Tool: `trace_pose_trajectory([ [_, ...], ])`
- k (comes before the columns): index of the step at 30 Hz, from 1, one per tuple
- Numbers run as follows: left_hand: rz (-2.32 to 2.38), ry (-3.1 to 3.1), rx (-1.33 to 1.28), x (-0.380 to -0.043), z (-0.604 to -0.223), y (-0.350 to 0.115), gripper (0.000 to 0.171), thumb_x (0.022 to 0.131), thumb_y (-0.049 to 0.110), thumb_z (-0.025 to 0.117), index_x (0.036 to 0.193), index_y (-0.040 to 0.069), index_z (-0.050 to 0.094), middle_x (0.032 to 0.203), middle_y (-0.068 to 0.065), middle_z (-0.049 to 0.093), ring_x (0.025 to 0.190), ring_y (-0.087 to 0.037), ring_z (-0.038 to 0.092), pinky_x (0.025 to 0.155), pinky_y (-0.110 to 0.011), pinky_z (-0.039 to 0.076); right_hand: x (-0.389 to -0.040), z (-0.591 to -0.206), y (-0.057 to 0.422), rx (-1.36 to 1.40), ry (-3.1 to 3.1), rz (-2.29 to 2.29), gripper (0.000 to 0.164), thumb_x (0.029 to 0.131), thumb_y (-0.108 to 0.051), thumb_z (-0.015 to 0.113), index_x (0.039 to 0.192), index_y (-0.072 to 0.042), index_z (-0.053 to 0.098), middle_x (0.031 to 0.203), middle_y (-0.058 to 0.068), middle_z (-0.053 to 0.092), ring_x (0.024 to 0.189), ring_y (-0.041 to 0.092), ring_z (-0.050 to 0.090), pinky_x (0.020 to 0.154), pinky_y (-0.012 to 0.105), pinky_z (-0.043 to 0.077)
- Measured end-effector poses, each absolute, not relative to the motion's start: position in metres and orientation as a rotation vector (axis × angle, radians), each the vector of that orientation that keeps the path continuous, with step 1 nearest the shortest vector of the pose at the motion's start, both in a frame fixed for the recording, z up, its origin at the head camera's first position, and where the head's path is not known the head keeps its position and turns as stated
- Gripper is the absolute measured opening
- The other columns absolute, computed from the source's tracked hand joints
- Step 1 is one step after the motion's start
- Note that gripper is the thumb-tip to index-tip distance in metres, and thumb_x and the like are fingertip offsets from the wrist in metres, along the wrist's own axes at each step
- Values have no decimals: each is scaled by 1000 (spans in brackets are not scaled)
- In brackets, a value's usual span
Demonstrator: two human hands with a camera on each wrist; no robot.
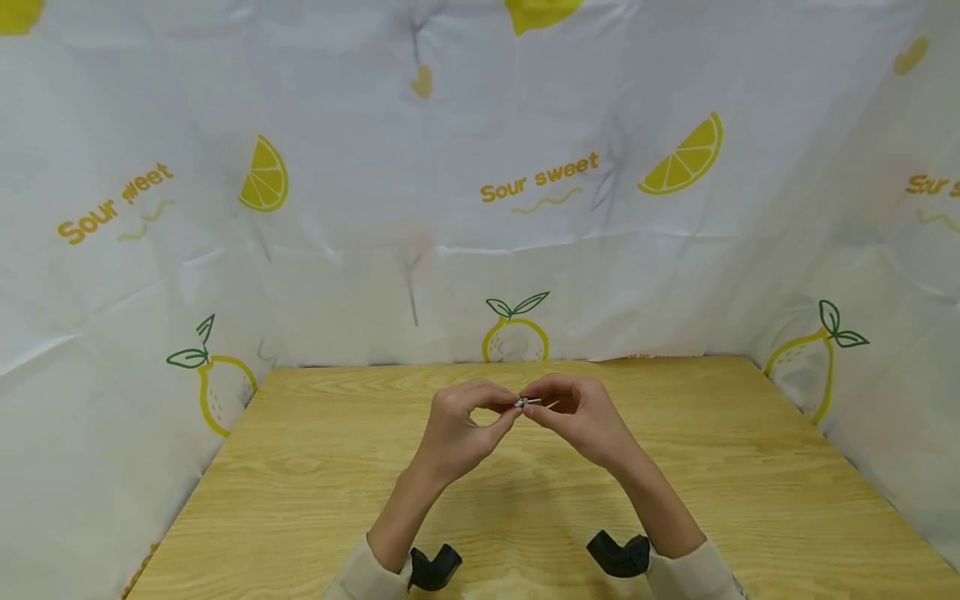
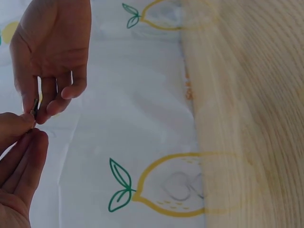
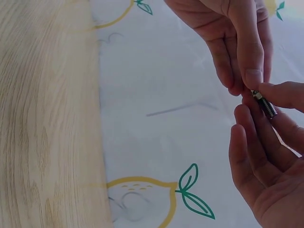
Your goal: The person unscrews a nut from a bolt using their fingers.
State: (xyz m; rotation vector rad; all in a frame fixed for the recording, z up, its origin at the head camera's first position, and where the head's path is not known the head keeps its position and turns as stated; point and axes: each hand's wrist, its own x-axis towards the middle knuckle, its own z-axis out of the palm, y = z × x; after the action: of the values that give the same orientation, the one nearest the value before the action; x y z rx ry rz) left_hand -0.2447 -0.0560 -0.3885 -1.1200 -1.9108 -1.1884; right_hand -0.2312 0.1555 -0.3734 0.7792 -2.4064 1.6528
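Note:
A small metal bolt (image 1: 531,402) with visible thread is held between both hands, above the wooden table. Near one end of the bolt (image 3: 269,109) sits a silver nut (image 3: 258,95), clearest in the right wrist view. My left hand (image 1: 457,429) pinches that end between thumb and index finger. From the other side, my right hand (image 1: 588,421) pinches the bolt by the nut, its thumb tip meeting the left thumb. The right hand's other fingers (image 3: 249,152) extend loosely below. In the left wrist view the fingertips hide most of the bolt (image 2: 35,107).
The wood-grain table (image 1: 337,508) spreads beneath the hands. White cloth (image 1: 360,292) printed with lemons stands behind it and along both sides. Black curved pieces (image 1: 435,568) sit at the cuffs of both light sleeves (image 1: 371,575).

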Motion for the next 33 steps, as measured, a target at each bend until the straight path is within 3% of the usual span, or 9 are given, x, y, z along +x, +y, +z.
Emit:
trace_pose_trajectory([
  [8,-1193,-1911,-1115,-242,-389,-56,12,86,0,81,96,5,80,89,-6,80,79,-12,78,74,-15,61,-230,-375,156,834,-2325,1624,17,94,-2,73,111,-3,76,108,17,75,92,7,72,79,31,64],
  [12,-1170,-1866,-1128,-243,-390,-56,14,85,-4,80,96,5,80,88,-6,80,77,-12,77,73,-16,61,-230,-374,157,802,-2355,1635,17,99,-9,69,113,-3,74,105,15,75,90,10,72,77,30,63],
  [19,-1122,-1814,-1174,-246,-388,-52,14,86,-4,79,97,5,80,89,-8,80,80,-14,78,75,-17,62,-233,-372,156,810,-2439,1687,26,107,-18,57,101,-2,76,92,16,75,83,15,72,75,34,64],
  [33,-1070,-1886,-1103,-243,-388,-52,14,86,-1,81,99,5,80,92,-6,80,80,-11,77,75,-12,60,-228,-371,152,717,-2421,1701,18,100,-13,69,109,1,74,102,19,75,84,8,72,75,31,63],
])
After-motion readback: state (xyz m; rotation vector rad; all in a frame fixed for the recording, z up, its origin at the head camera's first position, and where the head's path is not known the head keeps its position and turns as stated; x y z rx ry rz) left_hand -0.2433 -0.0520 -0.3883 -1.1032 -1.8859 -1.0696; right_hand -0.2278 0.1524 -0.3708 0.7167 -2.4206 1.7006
